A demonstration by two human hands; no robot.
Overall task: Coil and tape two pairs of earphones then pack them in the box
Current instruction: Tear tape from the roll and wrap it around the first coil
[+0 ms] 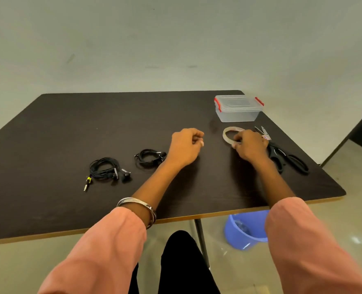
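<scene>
Two black coiled pairs of earphones lie on the dark table [48, 132]: one [106, 168] at the left with its plug sticking out, the other [149, 158] just left of my left wrist. My left hand [185, 146] hovers at the table's middle, fingers curled with nothing visible in them. My right hand [250, 145] rests on a clear tape roll [227, 134], its fingers closed on the roll's near edge. A clear plastic box [238, 108] with red latches and its lid on stands at the back right.
Black-handled scissors [286, 158] lie just right of my right hand, blades pointing away. A blue plastic tub [245, 230] sits on the floor under the table's near right edge, beside a table leg [201, 236].
</scene>
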